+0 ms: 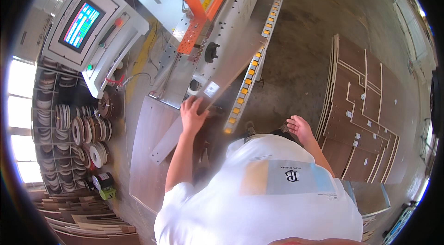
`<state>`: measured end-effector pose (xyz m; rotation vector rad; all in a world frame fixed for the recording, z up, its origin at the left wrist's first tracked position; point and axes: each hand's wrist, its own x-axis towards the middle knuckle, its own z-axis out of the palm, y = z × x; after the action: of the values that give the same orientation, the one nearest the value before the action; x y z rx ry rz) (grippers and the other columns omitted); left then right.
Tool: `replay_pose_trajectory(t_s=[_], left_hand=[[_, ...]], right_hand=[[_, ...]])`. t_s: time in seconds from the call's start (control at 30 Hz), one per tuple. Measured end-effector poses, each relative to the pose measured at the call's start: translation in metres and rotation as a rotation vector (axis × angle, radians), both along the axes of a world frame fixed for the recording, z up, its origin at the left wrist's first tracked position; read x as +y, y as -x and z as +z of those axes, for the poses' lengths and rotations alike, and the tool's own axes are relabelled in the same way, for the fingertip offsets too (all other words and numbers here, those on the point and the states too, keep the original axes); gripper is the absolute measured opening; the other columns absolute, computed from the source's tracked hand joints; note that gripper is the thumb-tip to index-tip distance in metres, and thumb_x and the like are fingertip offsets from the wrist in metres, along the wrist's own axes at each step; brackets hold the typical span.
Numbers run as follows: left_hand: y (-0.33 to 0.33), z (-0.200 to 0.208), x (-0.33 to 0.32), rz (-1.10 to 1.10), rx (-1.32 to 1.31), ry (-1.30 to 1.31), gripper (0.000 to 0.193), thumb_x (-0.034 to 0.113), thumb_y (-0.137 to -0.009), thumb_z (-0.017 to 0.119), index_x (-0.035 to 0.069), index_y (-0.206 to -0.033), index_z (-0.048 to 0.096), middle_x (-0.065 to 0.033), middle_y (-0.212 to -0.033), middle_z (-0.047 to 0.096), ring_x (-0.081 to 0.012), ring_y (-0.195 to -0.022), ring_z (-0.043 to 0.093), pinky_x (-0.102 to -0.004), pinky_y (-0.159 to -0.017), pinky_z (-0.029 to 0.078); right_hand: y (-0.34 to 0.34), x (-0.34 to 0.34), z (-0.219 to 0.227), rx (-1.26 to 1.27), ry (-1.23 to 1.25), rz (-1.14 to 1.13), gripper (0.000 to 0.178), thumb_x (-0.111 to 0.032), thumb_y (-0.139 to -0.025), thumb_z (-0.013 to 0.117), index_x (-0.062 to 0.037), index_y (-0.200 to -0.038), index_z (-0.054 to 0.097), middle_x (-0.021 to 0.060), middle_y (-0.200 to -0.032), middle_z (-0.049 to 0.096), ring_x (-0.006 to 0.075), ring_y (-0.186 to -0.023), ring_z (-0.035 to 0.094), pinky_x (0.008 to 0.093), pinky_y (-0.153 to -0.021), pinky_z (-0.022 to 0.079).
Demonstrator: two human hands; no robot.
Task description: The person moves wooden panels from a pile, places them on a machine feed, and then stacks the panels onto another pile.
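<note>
My left hand (pixel 193 114) is on the near end of a long narrow brown board (pixel 231 70), thumb apart from the fingers along its edge. The board carries a white label and slants away over the machine bed toward a roller rail; its far part is smeared by motion. Below that hand, a paler strip with small holes (pixel 163 149) lies on a wood-toned panel (pixel 144 139). My right hand (pixel 299 127) hangs in the air at my right side, fingers loosely bent and nothing visible in them.
The rail with yellow rollers (pixel 243 91) runs beside the machine's orange guard (pixel 196 25). At left stand a control console with a lit screen (pixel 82 24) and a rack of edging rolls (pixel 64 118). Stacked brown panels (pixel 342 125) are at right; board offcuts (pixel 88 222) lie lower left.
</note>
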<state>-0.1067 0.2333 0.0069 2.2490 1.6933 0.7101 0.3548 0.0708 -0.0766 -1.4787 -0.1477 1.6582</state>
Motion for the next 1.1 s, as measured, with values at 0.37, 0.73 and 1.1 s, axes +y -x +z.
replay_pose_trajectory(t_s=[0.37,0.73,1.1], left_hand=[[0.087,-0.058,0.047,0.303,0.199,-0.083,0.049,0.018,-0.082,0.073,0.012,-0.129,0.063,-0.0089,-0.143,0.055,-0.0324,-0.132,0.049,-0.0439,-0.109,0.041],[0.085,-0.079,0.100,0.437,0.270,-0.079,0.035,0.025,-0.094,0.060,0.015,-0.127,0.066,0.0002,-0.139,0.061,-0.0229,-0.132,0.055,-0.0386,-0.101,0.050],[0.045,-0.079,0.180,0.427,0.297,-0.002,0.037,0.026,-0.094,0.059,0.016,-0.129,0.064,0.0029,-0.143,0.058,-0.0209,-0.135,0.052,-0.0396,-0.099,0.052]], right_hand=[[-0.008,0.007,-0.013,-0.167,0.057,0.094,0.037,-0.034,-0.098,0.064,-0.0091,-0.124,0.059,0.0074,-0.113,0.071,0.0143,-0.091,0.067,0.0301,-0.078,0.054],[-0.040,-0.048,-0.068,-0.406,0.168,0.302,0.035,-0.033,-0.095,0.069,-0.0065,-0.118,0.065,0.0071,-0.106,0.073,0.0167,-0.090,0.069,0.0309,-0.077,0.054],[-0.053,-0.116,-0.066,-0.701,0.276,0.516,0.041,-0.034,-0.089,0.071,0.0004,-0.112,0.072,0.0137,-0.102,0.073,0.0233,-0.101,0.069,0.0361,-0.089,0.054]])
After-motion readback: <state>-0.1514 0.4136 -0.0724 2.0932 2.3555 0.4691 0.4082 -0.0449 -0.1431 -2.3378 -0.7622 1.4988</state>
